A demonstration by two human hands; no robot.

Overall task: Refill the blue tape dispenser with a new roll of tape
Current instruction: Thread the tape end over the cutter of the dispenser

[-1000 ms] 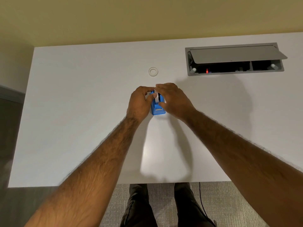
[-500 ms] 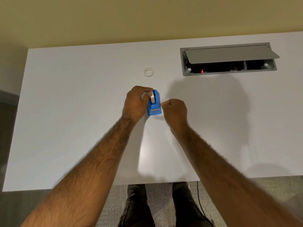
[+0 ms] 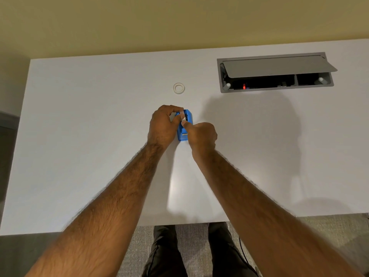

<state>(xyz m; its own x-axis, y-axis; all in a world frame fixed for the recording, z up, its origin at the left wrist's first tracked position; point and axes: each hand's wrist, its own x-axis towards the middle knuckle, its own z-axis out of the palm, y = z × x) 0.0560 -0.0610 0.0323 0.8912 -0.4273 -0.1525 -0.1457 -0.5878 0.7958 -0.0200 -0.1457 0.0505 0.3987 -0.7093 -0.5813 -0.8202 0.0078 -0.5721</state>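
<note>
We see the blue tape dispenser (image 3: pixel 184 128) mid-table (image 3: pixel 79 136), long axis running away from us, tape in its cradle. Our left hand (image 3: pixel 162 125) grips its left side; right hand (image 3: pixel 201 134), curled, thumb pressing the top. Spare ring (image 3: pixel 179 88) lies beyond.

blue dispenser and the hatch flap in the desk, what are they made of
Blue tape dispenser: probably moulded plastic, given its uniform saturated colour, rounded edges and slight sheen.
Hatch flap: thin grey sheet, matte; brushed metal or painted plastic, the look leaves it open.
</note>
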